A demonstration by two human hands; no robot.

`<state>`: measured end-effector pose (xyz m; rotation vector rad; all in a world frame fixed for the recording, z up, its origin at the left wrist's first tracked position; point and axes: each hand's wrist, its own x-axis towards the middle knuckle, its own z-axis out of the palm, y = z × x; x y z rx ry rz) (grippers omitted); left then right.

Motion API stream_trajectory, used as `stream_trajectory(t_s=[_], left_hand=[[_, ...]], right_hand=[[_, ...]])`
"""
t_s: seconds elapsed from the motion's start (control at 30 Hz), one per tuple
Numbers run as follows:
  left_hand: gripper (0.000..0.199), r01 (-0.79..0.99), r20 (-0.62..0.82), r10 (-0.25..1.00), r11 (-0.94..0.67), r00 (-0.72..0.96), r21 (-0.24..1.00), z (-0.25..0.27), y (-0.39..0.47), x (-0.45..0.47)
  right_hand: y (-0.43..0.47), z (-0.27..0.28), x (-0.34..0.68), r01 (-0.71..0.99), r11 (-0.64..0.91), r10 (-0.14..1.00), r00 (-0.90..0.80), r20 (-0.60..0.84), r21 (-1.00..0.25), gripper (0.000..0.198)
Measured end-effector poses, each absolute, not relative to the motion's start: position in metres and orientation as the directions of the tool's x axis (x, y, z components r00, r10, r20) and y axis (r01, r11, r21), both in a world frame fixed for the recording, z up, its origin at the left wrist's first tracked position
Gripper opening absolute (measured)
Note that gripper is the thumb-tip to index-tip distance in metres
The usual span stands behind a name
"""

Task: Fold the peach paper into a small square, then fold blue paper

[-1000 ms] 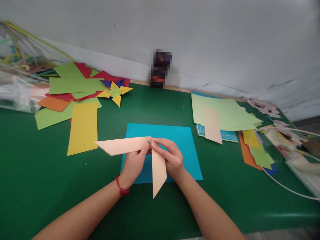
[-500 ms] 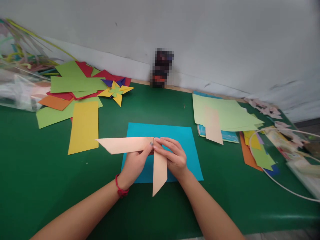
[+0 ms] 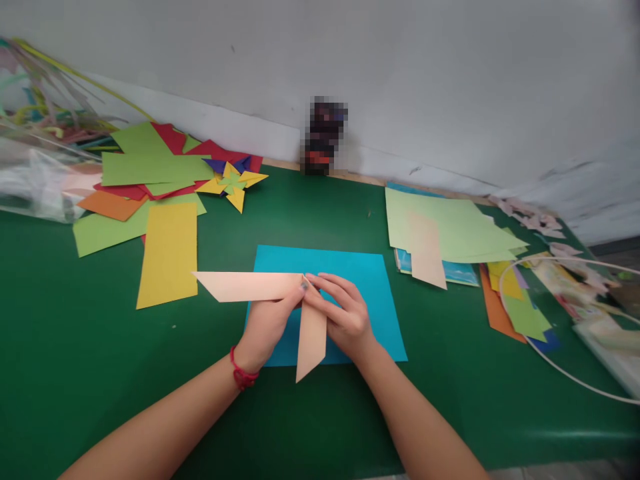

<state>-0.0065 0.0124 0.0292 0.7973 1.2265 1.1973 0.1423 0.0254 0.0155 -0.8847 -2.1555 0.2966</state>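
A folded strip of pale peach paper is held above a bright blue sheet. It bends at a right angle, with one slant-ended arm pointing left and the other hanging toward me. My left hand, a red cord bracelet at its wrist, pinches the corner with the thumb in front; its other fingers are mostly hidden behind the paper. From the right, the fingertips of my right hand press on the same corner. Part of the fold lies hidden beneath the fingers.
Green, red and orange papers pile up at the back left, beside a yellow sheet and a yellow-and-purple folded paper star. Light green sheets lie at right. A pixelated dark object leans against the wall. A white loop curves at far right.
The paper's hanging arm has swung slightly left and up, and the corner has shifted a little left. Both hands keep their hold, the right one moving slightly left.
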Motion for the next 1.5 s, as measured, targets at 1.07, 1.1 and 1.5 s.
stream_trajectory(t_s=[1.07,1.1,1.5], left_hand=[[0.018,0.262,-0.009,0.976,-0.049,0.218,0.964,0.026,0.011,-0.007],[0.019,0.259,-0.010,0.977,-0.047,0.214,0.965,0.026,0.011,-0.007],[0.026,0.139,-0.288,0.919,0.259,0.270,0.956,0.029,0.011,-0.002]], right_hand=[[0.033,0.038,0.155,0.241,-0.010,0.916,-0.388,-0.106,-0.971,0.021],[0.033,0.039,0.154,0.237,-0.002,0.920,-0.380,-0.095,-0.972,0.021],[0.034,0.029,0.153,0.305,0.134,0.984,-0.156,0.089,-0.943,0.019]])
